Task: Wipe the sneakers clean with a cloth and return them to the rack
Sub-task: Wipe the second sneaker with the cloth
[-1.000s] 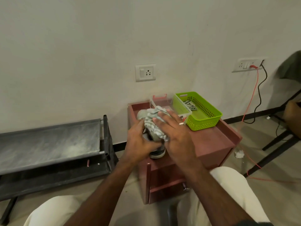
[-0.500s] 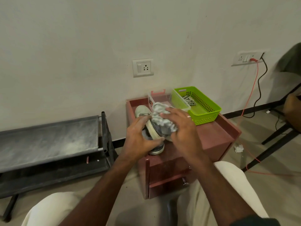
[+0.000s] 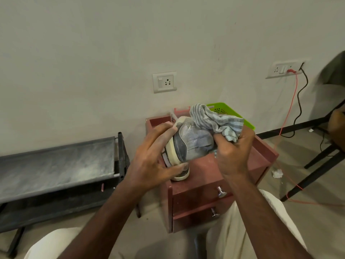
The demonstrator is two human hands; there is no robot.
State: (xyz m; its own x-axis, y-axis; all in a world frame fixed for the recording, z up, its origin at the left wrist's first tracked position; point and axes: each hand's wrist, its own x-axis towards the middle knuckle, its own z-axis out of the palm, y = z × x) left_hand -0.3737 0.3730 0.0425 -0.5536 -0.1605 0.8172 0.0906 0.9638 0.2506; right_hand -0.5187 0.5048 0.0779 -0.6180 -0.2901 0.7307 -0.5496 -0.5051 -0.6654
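A grey sneaker (image 3: 192, 143) with a cream sole is lifted and turned on its side above the red-brown cabinet (image 3: 261, 159). My left hand (image 3: 155, 156) grips it by the sole, fingers curled round the edge. My right hand (image 3: 233, 152) clutches a striped grey-blue cloth (image 3: 214, 118) bunched against the shoe's upper. A second sneaker (image 3: 182, 173) stands on the cabinet top below, mostly hidden by my left hand. The dark shoe rack (image 3: 56, 165) stands at the left, its top shelf dusty.
A green plastic basket (image 3: 246, 120) sits at the cabinet's back right, partly behind the cloth. Red and black cables (image 3: 291, 113) hang from a wall socket to the floor. Black chair legs (image 3: 317, 165) stand at the right. A crumpled white scrap (image 3: 277, 173) lies on the floor.
The sneaker has been raised off the cabinet and rolled onto its side. My right hand has drawn the cloth back toward the heel side, and the cloth now hangs looser.
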